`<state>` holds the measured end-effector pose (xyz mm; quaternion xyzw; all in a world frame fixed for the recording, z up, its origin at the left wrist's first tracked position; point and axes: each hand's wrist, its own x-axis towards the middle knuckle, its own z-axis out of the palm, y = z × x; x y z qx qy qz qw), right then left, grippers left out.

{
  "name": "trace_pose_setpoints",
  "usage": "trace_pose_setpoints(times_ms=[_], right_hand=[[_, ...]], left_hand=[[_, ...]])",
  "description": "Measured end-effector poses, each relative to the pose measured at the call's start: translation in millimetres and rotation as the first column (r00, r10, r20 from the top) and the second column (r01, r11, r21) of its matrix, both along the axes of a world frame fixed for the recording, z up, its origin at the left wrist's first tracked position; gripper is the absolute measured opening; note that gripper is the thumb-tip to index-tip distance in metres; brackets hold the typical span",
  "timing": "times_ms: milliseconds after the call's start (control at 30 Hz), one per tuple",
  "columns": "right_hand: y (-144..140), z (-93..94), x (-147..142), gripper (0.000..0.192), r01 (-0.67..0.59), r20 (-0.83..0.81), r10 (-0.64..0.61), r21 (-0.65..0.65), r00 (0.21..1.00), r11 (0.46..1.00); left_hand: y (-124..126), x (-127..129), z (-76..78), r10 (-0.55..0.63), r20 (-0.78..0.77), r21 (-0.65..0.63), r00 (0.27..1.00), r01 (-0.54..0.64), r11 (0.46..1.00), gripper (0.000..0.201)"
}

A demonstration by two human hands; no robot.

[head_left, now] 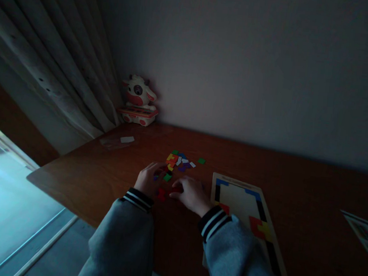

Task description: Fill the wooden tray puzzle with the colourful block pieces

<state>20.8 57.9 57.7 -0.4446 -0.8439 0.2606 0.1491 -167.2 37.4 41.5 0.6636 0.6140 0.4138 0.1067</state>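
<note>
Hanging at the far left, pale curtains (57, 69) fall beside a cow-shaped toy (138, 101) in the corner of the brown table (296, 188). Nearer, the left hand (149, 179) lies palm down, fingers spread, at the near edge of a heap of small coloured puzzle pieces (178, 161), holding nothing that shows. A red piece (161, 193) lies between both hands. The right hand (191, 194) rests flat with fingertips touching another red piece; whether it grips is unclear. Just right lies the wooden puzzle board (239, 200), with a few pieces along its edges.
</note>
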Motion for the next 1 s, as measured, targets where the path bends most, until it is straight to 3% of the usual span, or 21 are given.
trace_pose_setpoints(times_ms=[133,300,433,600,700,833,1000], right_hand=[[5,-0.4,-2,0.024,0.002,-0.012,-0.003,-0.056,1.000,0.998],[3,-0.1,-9,0.031,-0.021,-0.059,0.018,-0.042,0.998,0.999],[-3,9.3,1,0.014,-0.071,-0.094,0.073,0.023,0.993,0.997],[-7,30.5,74,0.008,-0.025,-0.214,0.062,0.170,0.975,0.985],[0,32.1,135,0.021,0.153,-0.301,-0.085,0.211,0.950,0.965],[18,14.2,195,0.036,0.333,-0.442,-0.227,0.178,0.868,0.926],[27,-19.1,221,0.039,0.529,-0.602,-0.393,0.058,0.695,0.846]], left_hand=[[2,9,-3.1,-0.007,0.138,0.006,0.990,0.006,1.000,0.021],[3,12,-1.6,0.034,0.289,0.034,0.957,-0.046,0.998,0.027],[4,16,1.6,0.012,0.386,0.110,0.923,-0.059,0.992,0.039],[4,30,1.3,-0.060,0.381,0.085,0.923,0.029,0.996,0.031],[3,44,1.8,-0.124,0.357,0.068,0.926,0.107,0.992,0.027],[5,74,10.2,-0.213,0.375,0.029,0.902,0.219,0.975,0.027],[22,127,26.3,-0.373,0.400,0.013,0.837,0.402,0.916,0.026]])
